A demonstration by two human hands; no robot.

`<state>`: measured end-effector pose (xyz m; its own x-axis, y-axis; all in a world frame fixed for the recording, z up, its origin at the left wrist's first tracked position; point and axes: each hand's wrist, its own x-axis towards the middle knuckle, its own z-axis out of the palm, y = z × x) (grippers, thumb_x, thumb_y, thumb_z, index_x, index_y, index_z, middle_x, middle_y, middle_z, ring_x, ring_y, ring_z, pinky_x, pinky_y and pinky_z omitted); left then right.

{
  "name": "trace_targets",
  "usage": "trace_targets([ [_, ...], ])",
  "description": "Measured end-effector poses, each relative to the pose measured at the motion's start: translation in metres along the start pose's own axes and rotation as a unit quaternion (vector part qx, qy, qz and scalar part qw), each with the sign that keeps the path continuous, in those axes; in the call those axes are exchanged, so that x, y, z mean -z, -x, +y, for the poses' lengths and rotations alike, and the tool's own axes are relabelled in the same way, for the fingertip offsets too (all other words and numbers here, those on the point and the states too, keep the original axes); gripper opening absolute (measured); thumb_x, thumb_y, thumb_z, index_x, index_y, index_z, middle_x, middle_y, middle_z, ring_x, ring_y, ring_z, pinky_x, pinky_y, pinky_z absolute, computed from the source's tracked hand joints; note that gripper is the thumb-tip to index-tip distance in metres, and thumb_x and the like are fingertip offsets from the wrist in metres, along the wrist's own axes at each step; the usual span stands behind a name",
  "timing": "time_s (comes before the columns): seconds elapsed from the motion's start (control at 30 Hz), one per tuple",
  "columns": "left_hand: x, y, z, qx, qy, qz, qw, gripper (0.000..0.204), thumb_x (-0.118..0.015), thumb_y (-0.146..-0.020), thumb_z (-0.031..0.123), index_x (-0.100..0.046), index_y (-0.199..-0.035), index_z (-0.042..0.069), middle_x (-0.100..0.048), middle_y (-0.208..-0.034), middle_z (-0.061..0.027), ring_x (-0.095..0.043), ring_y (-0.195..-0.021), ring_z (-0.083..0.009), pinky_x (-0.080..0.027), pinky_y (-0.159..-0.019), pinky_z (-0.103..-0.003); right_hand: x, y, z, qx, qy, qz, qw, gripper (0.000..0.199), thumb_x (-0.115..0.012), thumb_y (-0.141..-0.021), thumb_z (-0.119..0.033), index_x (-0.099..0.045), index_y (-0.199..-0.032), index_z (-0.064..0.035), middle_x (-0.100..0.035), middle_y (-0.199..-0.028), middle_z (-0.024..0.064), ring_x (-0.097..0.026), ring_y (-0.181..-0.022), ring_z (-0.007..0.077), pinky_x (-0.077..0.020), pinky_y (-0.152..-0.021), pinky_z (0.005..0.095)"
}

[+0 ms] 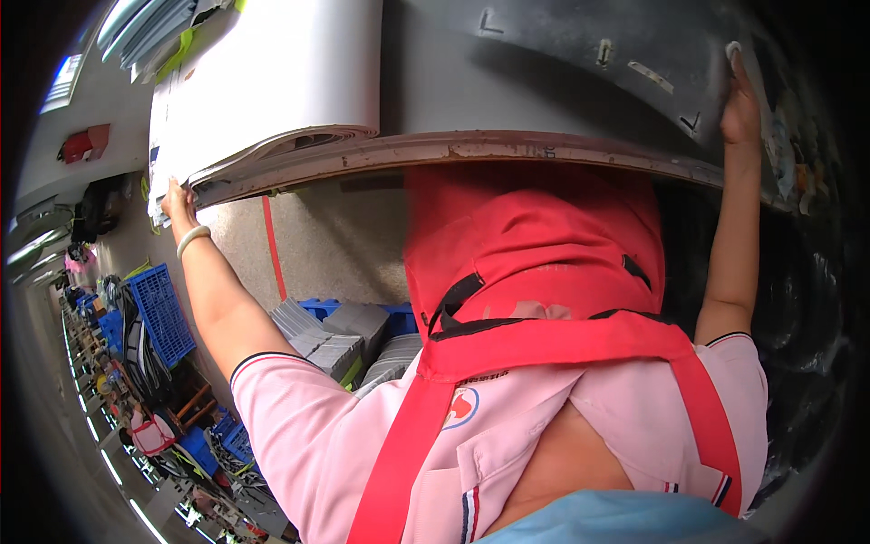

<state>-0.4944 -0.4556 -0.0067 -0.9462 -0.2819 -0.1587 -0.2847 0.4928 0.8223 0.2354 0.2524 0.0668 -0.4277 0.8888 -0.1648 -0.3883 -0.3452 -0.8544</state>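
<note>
A thick stack of large white sheets (272, 72) lies on the left part of the worktable, its near edge curling up in a fold. My left hand (179, 201), with a pale bangle at the wrist, is closed on the near left corner of these sheets. On the right lies a dark grey panel (580, 68) with corner marks and small light strips. My right hand (741, 111) rests at the panel's right side, fingers stretched out; something white covers or sits at a fingertip. My arms are spread wide.
The table's worn front edge (435, 145) runs across before my red apron (544, 236). Below it, grey stacked pieces (331, 344) sit by a blue pallet (399, 317). Blue crates (161, 313) and clutter stand to the left. Bluish folded material (149, 32) lies far left.
</note>
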Motion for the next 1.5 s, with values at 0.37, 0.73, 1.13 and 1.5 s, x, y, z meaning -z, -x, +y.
trace_targets([
  [0.37, -0.098, 0.480, 0.124, -0.633, -0.028, -0.289, 0.717, 0.020, -0.074, -0.091, 0.001, -0.075, -0.111, 0.002, -0.073, -0.094, -0.0080, -0.070, -0.079, -0.0165, -0.055, -0.072, -0.027, -0.008, -0.015, 0.033, 0.040, 0.510, -0.017, 0.859, 0.019, -0.068, -0.098, -0.019, -0.069, -0.086, -0.0047, -0.062, -0.079, -0.0012, -0.055, -0.072, 0.0095, -0.0440, -0.068, 0.0282],
  [0.73, -0.190, 0.521, 0.087, -0.665, -0.136, -0.381, 0.628, 0.021, -0.075, -0.088, 0.013, -0.075, -0.108, 0.006, -0.069, -0.109, -0.0093, -0.064, -0.105, -0.0308, -0.053, -0.092, -0.039, -0.025, -0.025, 0.035, -0.005, 0.551, -0.021, 0.835, 0.019, -0.071, -0.096, -0.021, -0.068, -0.086, -0.0055, -0.056, -0.071, -0.0013, -0.046, -0.061, 0.0091, -0.0362, -0.057, 0.0303],
  [1.13, -0.172, 0.513, 0.077, -0.647, -0.108, -0.383, 0.650, 0.022, -0.075, -0.080, 0.005, -0.073, -0.102, 0.005, -0.068, -0.100, -0.0098, -0.064, -0.098, -0.0314, -0.054, -0.087, -0.040, -0.037, -0.021, 0.045, -0.016, 0.518, -0.076, 0.852, 0.018, -0.073, -0.096, -0.020, -0.070, -0.091, -0.0029, -0.059, -0.075, -0.0014, -0.051, -0.064, 0.0088, -0.0399, -0.058, 0.0283],
  [1.5, -0.178, 0.514, 0.068, -0.661, -0.090, -0.363, 0.650, 0.018, -0.075, -0.080, 0.004, -0.074, -0.098, 0.006, -0.068, -0.095, -0.0078, -0.065, -0.092, -0.0296, -0.054, -0.081, -0.040, -0.030, -0.020, 0.047, -0.009, 0.494, -0.101, 0.864, 0.017, -0.073, -0.095, -0.019, -0.071, -0.092, -0.0030, -0.062, -0.080, -0.0017, -0.054, -0.070, 0.0090, -0.0433, -0.064, 0.0276],
])
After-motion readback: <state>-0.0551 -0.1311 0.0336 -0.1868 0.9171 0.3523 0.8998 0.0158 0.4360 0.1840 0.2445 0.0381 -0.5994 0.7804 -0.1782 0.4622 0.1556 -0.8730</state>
